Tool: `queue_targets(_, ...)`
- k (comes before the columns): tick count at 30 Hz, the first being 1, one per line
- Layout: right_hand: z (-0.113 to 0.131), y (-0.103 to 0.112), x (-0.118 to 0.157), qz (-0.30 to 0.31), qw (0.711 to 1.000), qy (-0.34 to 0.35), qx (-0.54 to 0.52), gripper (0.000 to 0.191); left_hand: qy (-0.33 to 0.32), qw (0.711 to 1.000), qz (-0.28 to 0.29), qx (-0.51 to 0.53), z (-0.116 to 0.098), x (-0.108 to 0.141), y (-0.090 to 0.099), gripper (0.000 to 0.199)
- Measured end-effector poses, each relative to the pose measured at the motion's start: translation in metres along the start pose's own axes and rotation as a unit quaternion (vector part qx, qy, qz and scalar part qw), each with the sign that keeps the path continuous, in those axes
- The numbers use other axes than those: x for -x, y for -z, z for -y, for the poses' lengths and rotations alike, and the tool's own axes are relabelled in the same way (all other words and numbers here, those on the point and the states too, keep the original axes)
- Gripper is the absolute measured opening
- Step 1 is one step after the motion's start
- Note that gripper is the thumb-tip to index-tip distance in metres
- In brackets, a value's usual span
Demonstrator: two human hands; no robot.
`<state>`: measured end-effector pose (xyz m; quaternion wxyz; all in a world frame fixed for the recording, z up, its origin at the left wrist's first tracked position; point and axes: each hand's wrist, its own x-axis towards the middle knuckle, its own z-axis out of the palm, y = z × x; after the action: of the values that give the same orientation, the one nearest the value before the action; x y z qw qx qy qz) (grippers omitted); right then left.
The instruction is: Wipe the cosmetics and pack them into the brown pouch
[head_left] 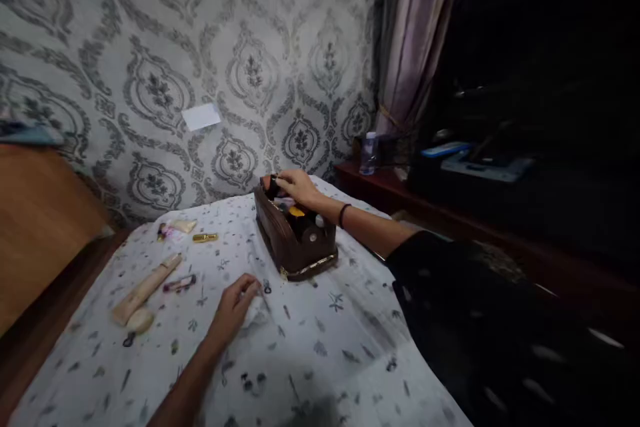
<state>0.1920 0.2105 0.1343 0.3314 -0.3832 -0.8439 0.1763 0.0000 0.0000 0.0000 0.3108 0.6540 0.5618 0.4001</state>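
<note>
A brown bag [295, 250] stands unzipped on the patterned white cloth [320, 347], with a yellow item [296, 211] and other small things inside. My right hand [299, 188] is at the bag's far opening, its fingers closed; what they grip is too small to name. Nearer to me, my left hand [239, 300] rests on the cloth with bent fingers around a crumpled white piece [256, 313]. To its left lie a beige tube [147, 288], a round beige item [141, 321], a small clear-and-dark tube [179, 283] and a gold tube [205, 238].
A beige-tipped pink packet [176, 229] lies at the cloth's far left. Behind is a patterned wall with a white card [201, 117]. A clear bottle [369, 153] stands on the dark red ledge [373, 188] at right. An orange-brown panel [45, 220] stands at left.
</note>
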Motion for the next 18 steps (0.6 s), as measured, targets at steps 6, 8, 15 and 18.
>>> queue_targets(6,0.003,-0.007,0.006,0.092,0.995,0.009,0.021,0.024,-0.013,1.0,0.001,-0.015,0.006,0.002,0.001,0.038)
queue_targets(8,0.004,-0.01,0.005,0.114,0.993,0.001,0.031,0.026,-0.014,1.0,0.001,-0.021,0.007,0.002,0.001,0.038)
queue_targets(15,0.012,-0.013,0.001,0.144,0.987,-0.044,0.061,0.033,-0.007,1.0,0.005,-0.029,0.001,0.003,0.001,0.038)
queue_targets(18,0.013,-0.01,-0.005,0.164,0.983,-0.055,0.069,0.035,-0.008,0.999,0.008,-0.03,-0.001,0.003,0.001,0.039)
